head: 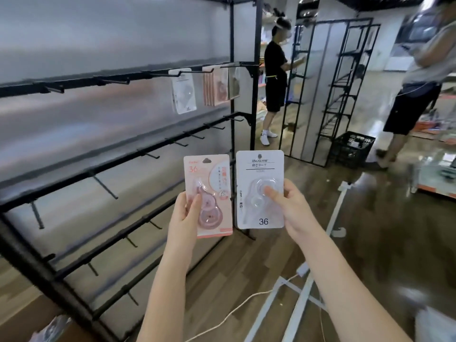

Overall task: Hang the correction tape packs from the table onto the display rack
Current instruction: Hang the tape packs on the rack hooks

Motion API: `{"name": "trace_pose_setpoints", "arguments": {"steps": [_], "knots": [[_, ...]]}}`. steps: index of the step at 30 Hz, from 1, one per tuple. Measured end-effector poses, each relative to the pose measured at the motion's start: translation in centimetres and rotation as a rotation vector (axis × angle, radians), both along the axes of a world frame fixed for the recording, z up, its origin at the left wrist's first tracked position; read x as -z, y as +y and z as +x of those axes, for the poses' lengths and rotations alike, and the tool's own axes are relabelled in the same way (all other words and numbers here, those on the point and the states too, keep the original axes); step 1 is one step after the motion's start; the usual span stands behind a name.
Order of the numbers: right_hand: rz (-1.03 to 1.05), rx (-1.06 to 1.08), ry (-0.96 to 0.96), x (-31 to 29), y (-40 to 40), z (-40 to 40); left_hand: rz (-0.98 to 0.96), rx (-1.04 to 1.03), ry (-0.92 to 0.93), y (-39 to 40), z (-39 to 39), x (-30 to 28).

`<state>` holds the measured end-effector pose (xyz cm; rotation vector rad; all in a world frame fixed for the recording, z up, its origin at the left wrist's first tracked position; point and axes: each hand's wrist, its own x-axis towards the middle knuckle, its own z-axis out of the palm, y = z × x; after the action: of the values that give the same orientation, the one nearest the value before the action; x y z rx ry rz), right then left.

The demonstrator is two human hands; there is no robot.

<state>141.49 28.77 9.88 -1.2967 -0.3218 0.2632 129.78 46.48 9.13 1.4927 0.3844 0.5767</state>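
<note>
Forearms (pixel 167 280) cut off below frame

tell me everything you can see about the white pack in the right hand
The white pack is a white card with rounded corners, a hang hole at the top, printed text beneath it and "36" near the bottom. A clear blister holds a clear, pale tape dispenser. It is upright, facing the camera, beside the pink pack. The right hand pinches it, thumb on the blister.
</note>
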Motion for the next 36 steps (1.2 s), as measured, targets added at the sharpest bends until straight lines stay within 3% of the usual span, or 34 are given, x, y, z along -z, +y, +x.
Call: {"name": "trace_pose_setpoints", "arguments": {"steps": [8, 15, 26, 36], "knots": [[-0.004, -0.056, -0.028, -1.8, 3.5, 16.5, 0.014, -0.141, -0.054, 1.2, 15.8, -1.7], [0.014, -0.154, -0.109, -3.8, 10.1, 25.5, 0.033, -0.317, -0.079, 5.9, 23.4, -2.6], [0.044, -0.197, -0.355, -8.6, 21.2, 34.3, 0.011, -0.417, -0.131, 13.5, 31.2, -3.7], [0.059, -0.204, -0.56, -8.7, 24.1, 36.8, 0.03, -0.507, -0.115, 16.9, 34.6, -2.9]]}}
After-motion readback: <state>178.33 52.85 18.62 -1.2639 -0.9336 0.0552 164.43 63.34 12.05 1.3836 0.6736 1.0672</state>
